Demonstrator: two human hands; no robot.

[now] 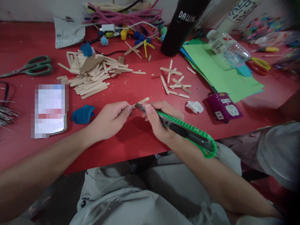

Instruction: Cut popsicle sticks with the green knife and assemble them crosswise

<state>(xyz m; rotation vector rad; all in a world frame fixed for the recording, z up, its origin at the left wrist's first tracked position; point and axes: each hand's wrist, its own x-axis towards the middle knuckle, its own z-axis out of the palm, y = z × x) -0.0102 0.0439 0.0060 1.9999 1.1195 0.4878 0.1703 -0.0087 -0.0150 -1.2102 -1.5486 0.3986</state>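
Observation:
My left hand (114, 118) pinches one end of a wooden craft stick (144, 100) above the red table's front part. My right hand (161, 118) is closed around a green utility knife (187, 131). Its grey blade (140, 107) points left and lies against the stick, close to the left fingertips. The knife's handle slants down to the right over my right forearm. Behind the left hand, a large pile of craft sticks (93, 75) is heaped on the table. Several crossed sticks (171, 71) lie beyond the right hand.
A phone (50, 109), blue clay (83, 114) and green-handled scissors (38, 65) are on the left. To the right lie crumpled white tissue (195, 107), a purple socket adapter (222, 107) and green paper (225, 68). A black tumbler (180, 28) stands behind. Another person's leg (278, 150) shows at right.

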